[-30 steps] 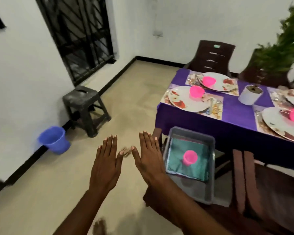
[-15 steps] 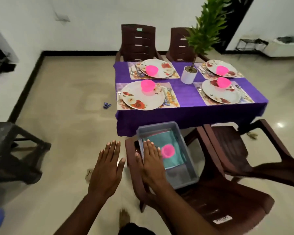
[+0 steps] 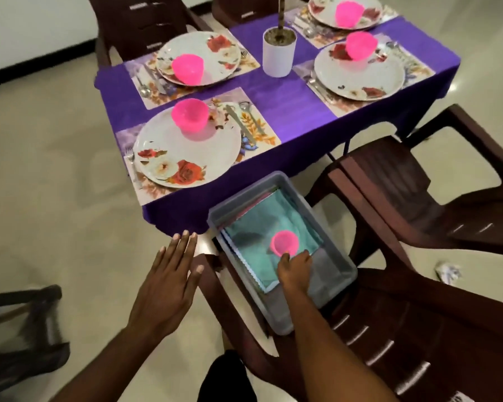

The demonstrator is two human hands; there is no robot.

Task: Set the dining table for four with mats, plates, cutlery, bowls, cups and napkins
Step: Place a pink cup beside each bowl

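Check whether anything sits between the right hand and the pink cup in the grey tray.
Nothing visible does. The right hand is already inside the grey tray, its fingers at the near side of the pink cup, which stands on the teal napkin. The left hand hovers open outside the tray.

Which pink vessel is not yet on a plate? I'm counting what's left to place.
The small pink cup in the grey tub, on the teal cloth by the right hand; the other four sit on plates.
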